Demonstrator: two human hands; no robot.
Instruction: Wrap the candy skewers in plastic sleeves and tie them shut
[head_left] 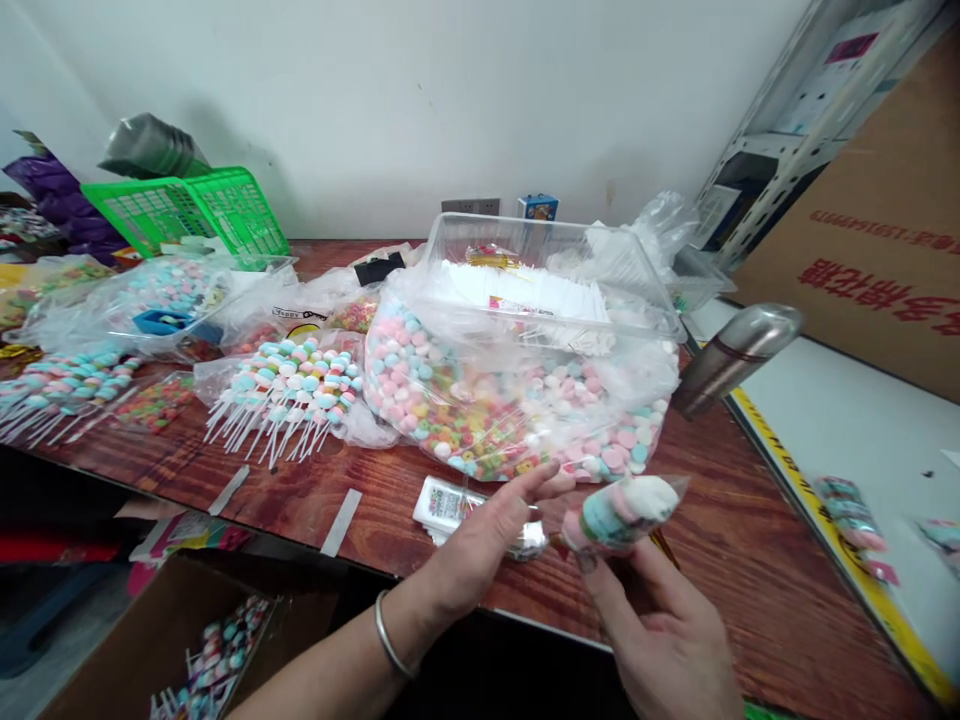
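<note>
My right hand [667, 620] grips a marshmallow stick [619, 515] in a clear wrapper, thumb and fingers closed around its lower part. The marshmallows are pink, blue and white, and the white end points to the right. Close by on the left, my left hand [491, 530] has its fingers stretched out and holds nothing that I can see. Partly under it lies a stack of small printed white cards or packets [442, 500] with shiny clear film. Behind both hands sits a large clear bag of loose marshmallows and ring-shaped candies [465, 410].
A clear plastic bin [645, 285] of white sticks rests on the bag. Skewered marshmallows [292, 385] lie to the left, before a green basket [240, 210]. A steel flask [739, 355] stands tilted-looking at right. Below the table edge is a carton [142, 640].
</note>
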